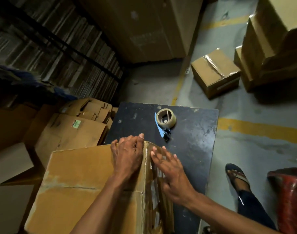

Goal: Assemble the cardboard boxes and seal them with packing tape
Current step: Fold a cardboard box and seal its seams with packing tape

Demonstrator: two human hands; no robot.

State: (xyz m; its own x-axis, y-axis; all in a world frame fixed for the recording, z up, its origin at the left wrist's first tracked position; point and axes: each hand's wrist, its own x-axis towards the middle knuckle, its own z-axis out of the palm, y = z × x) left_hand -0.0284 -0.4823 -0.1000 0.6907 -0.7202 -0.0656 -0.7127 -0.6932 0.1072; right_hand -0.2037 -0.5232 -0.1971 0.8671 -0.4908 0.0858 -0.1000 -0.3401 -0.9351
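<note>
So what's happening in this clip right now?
A person is sealing a cardboard box on a dark table. The left hand lies on the box's top at its far edge, and the right hand presses flat, fingers spread, on the clear packing tape running over the box's edge and down its side. The tape dispenser sits unused on the table just beyond the box. A taped box already lies on the floor.

No legible text; green label (76,123) on flattened carton (71,132) too blurred.
</note>
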